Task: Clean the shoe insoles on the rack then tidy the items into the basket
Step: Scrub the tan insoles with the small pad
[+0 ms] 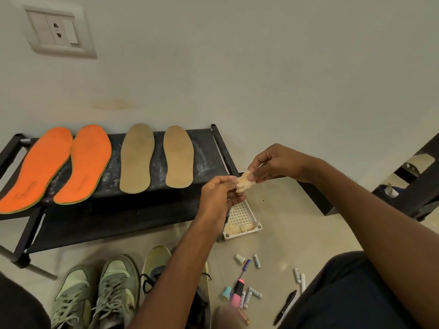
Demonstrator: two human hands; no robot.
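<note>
While raised over basket (241,216), left hand (217,194), right hand (273,166) pinch cloth (244,182).

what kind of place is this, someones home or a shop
Most likely a home, perhaps an entryway corner. A low black shoe rack stands against a plain wall with a switch-and-socket plate, worn sneakers sit on the tiled floor, and markers and batteries lie scattered nearby.

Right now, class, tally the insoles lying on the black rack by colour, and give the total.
Orange insoles: 2
Tan insoles: 2
Total on the rack: 4
</note>
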